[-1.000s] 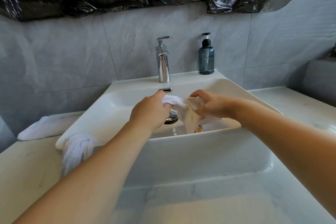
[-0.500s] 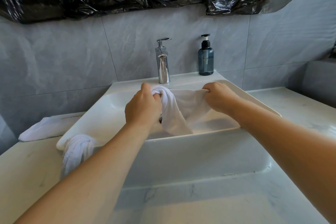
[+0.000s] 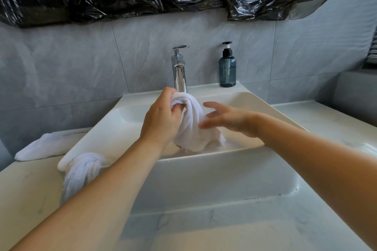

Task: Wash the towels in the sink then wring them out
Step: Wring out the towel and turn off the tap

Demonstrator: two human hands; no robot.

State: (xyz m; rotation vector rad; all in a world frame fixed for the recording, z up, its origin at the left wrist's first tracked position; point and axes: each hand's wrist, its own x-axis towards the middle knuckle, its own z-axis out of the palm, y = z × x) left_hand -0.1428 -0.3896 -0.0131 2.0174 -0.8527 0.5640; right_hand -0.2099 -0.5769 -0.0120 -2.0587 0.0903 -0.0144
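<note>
One towel (image 3: pixel 190 122) hangs bunched from my left hand (image 3: pixel 161 120) over the sink (image 3: pixel 204 171); my right hand (image 3: pixel 226 118), fingers spread, should clamp low, then twist.

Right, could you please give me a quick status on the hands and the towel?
Left hand gripping bunched towel over sink. Right hand open beside it. Nothing in the way.

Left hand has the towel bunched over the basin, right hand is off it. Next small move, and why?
Probably close the right hand round the hanging lower part of the towel, ready to twist. The left hand grips only its top end above the sink, the rest dangles loose, and the right hand's fingers are spread beside it, gripping nothing. Wringing needs both ends held.
</note>
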